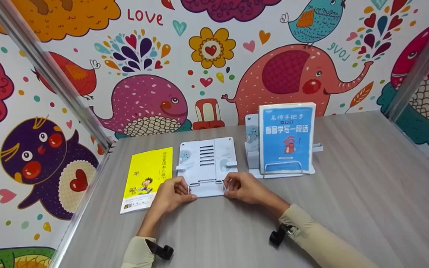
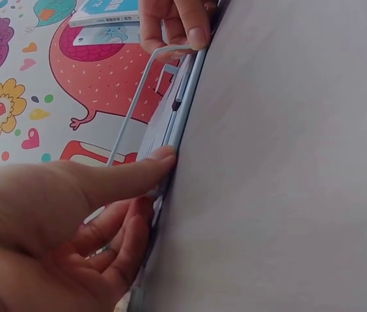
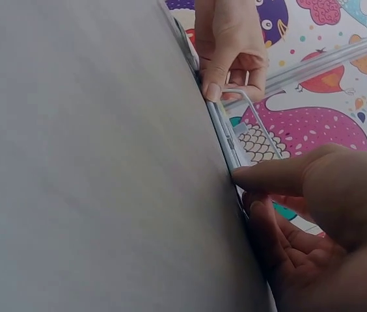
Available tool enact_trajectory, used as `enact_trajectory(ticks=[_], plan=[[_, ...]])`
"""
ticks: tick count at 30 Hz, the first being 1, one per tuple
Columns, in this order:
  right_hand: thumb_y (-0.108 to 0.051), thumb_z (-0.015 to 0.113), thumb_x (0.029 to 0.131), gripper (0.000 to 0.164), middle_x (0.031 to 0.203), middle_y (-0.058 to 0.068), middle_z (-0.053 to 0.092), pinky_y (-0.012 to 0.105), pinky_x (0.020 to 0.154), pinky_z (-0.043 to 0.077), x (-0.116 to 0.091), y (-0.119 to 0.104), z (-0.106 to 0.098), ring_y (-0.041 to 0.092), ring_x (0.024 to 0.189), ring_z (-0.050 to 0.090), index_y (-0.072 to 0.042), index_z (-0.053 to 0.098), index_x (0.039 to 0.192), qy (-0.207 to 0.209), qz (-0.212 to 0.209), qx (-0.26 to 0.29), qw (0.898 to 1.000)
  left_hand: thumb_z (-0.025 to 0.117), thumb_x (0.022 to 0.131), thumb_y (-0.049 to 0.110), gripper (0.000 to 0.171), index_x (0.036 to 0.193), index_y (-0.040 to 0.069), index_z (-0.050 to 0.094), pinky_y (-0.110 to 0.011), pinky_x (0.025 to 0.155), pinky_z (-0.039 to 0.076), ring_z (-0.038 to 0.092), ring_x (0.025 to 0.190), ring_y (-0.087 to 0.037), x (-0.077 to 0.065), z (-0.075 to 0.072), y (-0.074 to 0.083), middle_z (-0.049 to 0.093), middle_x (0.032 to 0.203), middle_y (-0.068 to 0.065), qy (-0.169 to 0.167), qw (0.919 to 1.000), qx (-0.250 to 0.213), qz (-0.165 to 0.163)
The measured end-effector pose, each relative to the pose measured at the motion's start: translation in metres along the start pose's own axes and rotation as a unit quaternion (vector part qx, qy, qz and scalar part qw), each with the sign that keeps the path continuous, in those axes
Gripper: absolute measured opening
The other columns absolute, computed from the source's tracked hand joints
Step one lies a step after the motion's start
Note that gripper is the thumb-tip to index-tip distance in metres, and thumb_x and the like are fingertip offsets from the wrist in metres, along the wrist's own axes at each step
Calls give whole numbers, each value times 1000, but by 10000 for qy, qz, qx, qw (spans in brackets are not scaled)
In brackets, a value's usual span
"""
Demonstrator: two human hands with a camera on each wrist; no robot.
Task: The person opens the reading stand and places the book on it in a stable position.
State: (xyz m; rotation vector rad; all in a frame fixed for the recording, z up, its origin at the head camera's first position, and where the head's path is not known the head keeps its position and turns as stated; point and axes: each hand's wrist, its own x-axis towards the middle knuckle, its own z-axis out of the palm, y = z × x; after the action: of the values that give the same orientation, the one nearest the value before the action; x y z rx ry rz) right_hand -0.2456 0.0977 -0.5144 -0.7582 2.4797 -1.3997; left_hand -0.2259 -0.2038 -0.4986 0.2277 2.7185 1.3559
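Observation:
A white folding book stand [image 1: 207,172], with slots down its middle panel, lies flat on the table. My left hand [image 1: 171,193] grips its near left corner between thumb and fingers. At the near right corner, my right hand [image 1: 250,188] pinches the stand the same way. A white wire page holder [image 2: 131,107] rises from the stand's front edge in the left wrist view, with its ends close to both hands. In the right wrist view, the thumb of the right hand [image 3: 300,208] lies on the edge and the fingers curl below it.
Just left of the stand lies a yellow book [image 1: 147,171], near my left hand. To the right, a second white stand [image 1: 252,149] holds a blue book [image 1: 287,137] upright behind its wire. A cartoon-printed wall [image 1: 214,82] and metal posts [image 1: 62,82] bound the grey table [image 1: 214,238].

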Motion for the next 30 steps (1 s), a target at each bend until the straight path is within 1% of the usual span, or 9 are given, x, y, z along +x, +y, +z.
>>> enact_trajectory(ticks=[10, 12, 15, 18, 20, 22, 25, 27, 30], plan=[[-10, 86, 91, 17, 84, -2, 65, 22, 67, 49, -2, 3, -8, 11, 76, 60, -13, 72, 101, -114, 40, -86, 9999, 96, 82, 17, 32, 90, 8, 66, -19, 69, 49, 62, 76, -15, 0, 5, 3, 69, 82, -2, -3, 9999, 87, 126], [-15, 86, 92, 16, 84, -2, 66, 22, 66, 49, -2, 3, -9, 11, 76, 60, -15, 73, 100, -108, 88, -36, 9999, 96, 82, 17, 33, 92, 8, 67, -19, 70, 50, 62, 76, -15, 0, 5, 3, 69, 84, -2, -24, 9999, 80, 124], [-26, 86, 95, 21, 85, -1, 67, 22, 62, 51, -1, 3, -9, 12, 73, 62, -12, 71, 102, 124, 177, 325, 9992, 97, 82, 21, 36, 98, 8, 68, -19, 70, 50, 63, 78, -15, 0, 5, 5, 69, 87, -3, 34, 9999, -70, -97], [-32, 82, 98, 35, 86, 2, 65, 22, 58, 51, 1, 5, -9, 14, 69, 61, -6, 64, 112, 728, 380, 916, 9924, 97, 83, 30, 44, 110, 9, 69, -21, 70, 50, 62, 82, -17, 3, 4, 9, 68, 95, -6, 322, 9984, -247, -389], [-30, 79, 101, 43, 88, 4, 63, 23, 58, 52, 2, 7, -8, 16, 69, 61, -3, 58, 125, 1113, 521, 1242, 9846, 94, 86, 35, 51, 121, 9, 68, -23, 73, 49, 61, 87, -20, 6, 5, 12, 66, 104, -10, 661, 9961, -276, -509], [-26, 76, 102, 53, 90, 6, 63, 23, 59, 52, 2, 8, -9, 17, 69, 61, -2, 51, 142, 1313, 701, 1355, 9795, 89, 91, 37, 55, 131, 8, 65, -27, 80, 49, 61, 95, -24, 9, 5, 14, 65, 115, -14, 1036, 9930, -172, -536], [-23, 74, 103, 72, 94, 7, 68, 25, 62, 52, 1, 9, -10, 17, 71, 63, -1, 38, 161, 1223, 953, 1266, 9798, 80, 98, 34, 58, 143, 5, 58, -36, 94, 51, 61, 109, -30, 14, 7, 14, 61, 132, -19, 1398, 9884, -10, -598], [-23, 74, 103, 81, 95, 7, 70, 26, 64, 51, 2, 11, -12, 17, 72, 65, -1, 31, 167, 1084, 1122, 1219, 9802, 76, 101, 31, 60, 148, 1, 53, -42, 101, 52, 60, 116, -34, 18, 9, 13, 58, 139, -22, 1438, 9875, 28, -642], [-26, 73, 103, 83, 92, 6, 70, 27, 66, 51, 3, 13, -16, 17, 72, 64, 0, 29, 168, 921, 1338, 1311, 9780, 71, 104, 29, 62, 152, -3, 48, -47, 105, 51, 58, 122, -37, 25, 11, 10, 57, 142, -25, 1342, 9883, 79, -726]])
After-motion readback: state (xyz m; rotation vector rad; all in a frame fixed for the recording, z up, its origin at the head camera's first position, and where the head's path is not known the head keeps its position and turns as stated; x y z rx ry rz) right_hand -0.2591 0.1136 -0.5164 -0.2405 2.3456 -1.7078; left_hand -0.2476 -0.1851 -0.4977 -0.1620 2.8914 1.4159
